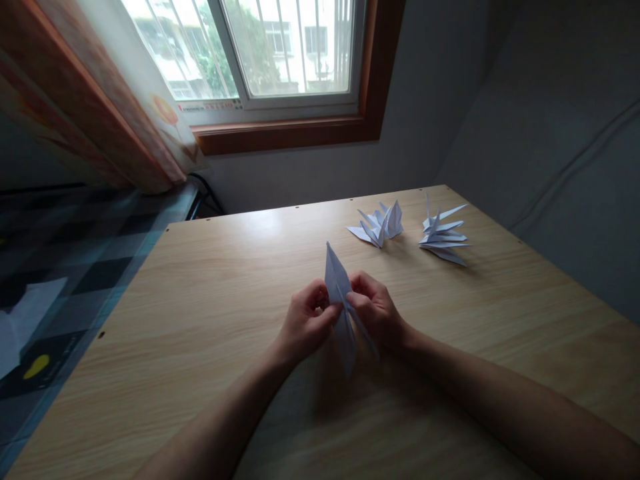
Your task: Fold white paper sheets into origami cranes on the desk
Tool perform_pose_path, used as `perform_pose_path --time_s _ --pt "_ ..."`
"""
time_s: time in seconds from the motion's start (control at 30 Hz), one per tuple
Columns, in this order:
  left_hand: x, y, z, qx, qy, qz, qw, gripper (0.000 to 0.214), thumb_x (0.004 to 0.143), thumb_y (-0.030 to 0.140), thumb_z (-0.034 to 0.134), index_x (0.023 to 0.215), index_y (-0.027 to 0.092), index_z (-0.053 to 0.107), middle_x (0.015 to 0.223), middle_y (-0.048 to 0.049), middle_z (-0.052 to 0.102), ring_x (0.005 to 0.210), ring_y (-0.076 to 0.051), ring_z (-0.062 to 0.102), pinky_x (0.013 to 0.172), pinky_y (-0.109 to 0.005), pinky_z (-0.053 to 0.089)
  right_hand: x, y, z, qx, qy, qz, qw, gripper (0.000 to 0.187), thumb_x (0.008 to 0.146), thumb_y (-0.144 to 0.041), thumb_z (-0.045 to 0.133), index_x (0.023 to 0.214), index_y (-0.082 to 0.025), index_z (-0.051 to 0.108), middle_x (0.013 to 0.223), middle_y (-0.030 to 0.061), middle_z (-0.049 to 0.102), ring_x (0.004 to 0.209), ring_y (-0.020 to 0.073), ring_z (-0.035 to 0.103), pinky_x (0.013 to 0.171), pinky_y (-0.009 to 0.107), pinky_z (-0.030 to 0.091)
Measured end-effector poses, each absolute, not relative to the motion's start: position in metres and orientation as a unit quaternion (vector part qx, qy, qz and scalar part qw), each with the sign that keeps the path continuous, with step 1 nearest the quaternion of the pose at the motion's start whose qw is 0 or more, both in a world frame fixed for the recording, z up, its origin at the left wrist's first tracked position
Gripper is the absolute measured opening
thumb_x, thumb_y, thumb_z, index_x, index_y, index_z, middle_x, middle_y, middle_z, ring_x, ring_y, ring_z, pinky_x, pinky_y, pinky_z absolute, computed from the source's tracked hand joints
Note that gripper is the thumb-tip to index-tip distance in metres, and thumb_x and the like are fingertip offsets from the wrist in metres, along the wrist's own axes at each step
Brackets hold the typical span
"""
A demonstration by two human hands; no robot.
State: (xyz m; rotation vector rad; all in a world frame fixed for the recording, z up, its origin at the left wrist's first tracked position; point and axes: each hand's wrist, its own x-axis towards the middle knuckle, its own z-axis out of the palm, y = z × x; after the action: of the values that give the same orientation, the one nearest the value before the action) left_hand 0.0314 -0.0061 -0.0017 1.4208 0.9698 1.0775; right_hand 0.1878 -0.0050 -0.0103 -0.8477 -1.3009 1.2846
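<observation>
A white folded paper (337, 270) is held upright over the middle of the table, its long point up and two narrow legs hanging down. My left hand (311, 317) pinches it from the left, thumb on the near face at the centre. From the right, my right hand (376, 308) grips the same paper, thumb and finger at its right edge. The fingers behind the paper are partly hidden. Beyond my hands lie two clusters of folded white paper cranes, one cluster (376, 225) in the middle and another cluster (443, 237) to its right.
The light wood table (210, 293) ends at a far edge below a barred window (295, 53). To the left are an orange curtain (95, 87) and a dark checked cloth (100, 267) with white paper sheets (30, 313) on it. A grey wall (560, 187) borders the right side.
</observation>
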Motion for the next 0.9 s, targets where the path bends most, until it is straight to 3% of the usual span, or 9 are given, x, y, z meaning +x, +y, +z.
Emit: perform_pose_path --time_s 0.1,0.23,0.43,0.6,0.9 --pt "0.033 -0.007 0.001 0.570 0.403 0.459 0.550 0.016 0.072 0.026 0.067 0.079 0.015 0.058 0.069 0.0009 0.060 0.064 -0.013 0.056 0.060 -0.024 0.043 0.187 -0.004 -0.011 -0.367 -0.527 0.546 0.538 0.009 0.073 -0.021 0.060 0.078 -0.020 0.053 0.069 -0.0034 0.056 0.061 0.0125 0.052 0.055 0.024 0.041" --pt "0.034 -0.006 0.004 0.548 0.364 0.468 0.591 0.021 0.070 0.022 0.067 0.087 0.014 0.060 0.078 -0.0008 0.062 0.073 -0.015 0.058 0.065 -0.025 0.045 0.185 -0.003 -0.012 -0.352 -0.514 0.568 0.538 0.024 0.063 -0.012 0.064 0.083 -0.021 0.052 0.070 -0.0036 0.058 0.061 0.0123 0.055 0.054 0.023 0.043" --pt "0.032 -0.003 -0.002 0.492 0.332 0.494 0.635 0.029 0.067 0.019 0.073 0.072 0.017 0.045 0.063 0.0063 0.051 0.055 -0.007 0.046 0.052 -0.018 0.034 0.181 -0.006 -0.009 -0.326 -0.478 0.584 0.569 0.031 0.061 -0.008 0.061 0.083 -0.022 0.045 0.069 -0.0069 0.053 0.057 0.0085 0.052 0.050 0.019 0.038" --pt "0.031 -0.002 -0.006 0.484 0.290 0.484 0.668 0.036 0.065 0.022 0.078 0.093 0.016 0.056 0.082 -0.0006 0.064 0.072 -0.014 0.058 0.065 -0.023 0.044 0.182 -0.007 -0.011 -0.312 -0.470 0.620 0.545 0.036 0.059 -0.007 0.063 0.084 -0.023 0.041 0.067 -0.0085 0.052 0.055 0.0078 0.051 0.050 0.018 0.037" --pt "0.030 -0.001 -0.003 0.523 0.304 0.467 0.644 0.025 0.070 0.025 0.073 0.090 0.013 0.065 0.083 -0.0030 0.065 0.075 -0.015 0.058 0.068 -0.025 0.046 0.181 -0.005 -0.010 -0.295 -0.475 0.630 0.539 0.036 0.061 -0.008 0.066 0.083 -0.022 0.042 0.063 -0.0088 0.054 0.052 0.0070 0.050 0.048 0.017 0.036"
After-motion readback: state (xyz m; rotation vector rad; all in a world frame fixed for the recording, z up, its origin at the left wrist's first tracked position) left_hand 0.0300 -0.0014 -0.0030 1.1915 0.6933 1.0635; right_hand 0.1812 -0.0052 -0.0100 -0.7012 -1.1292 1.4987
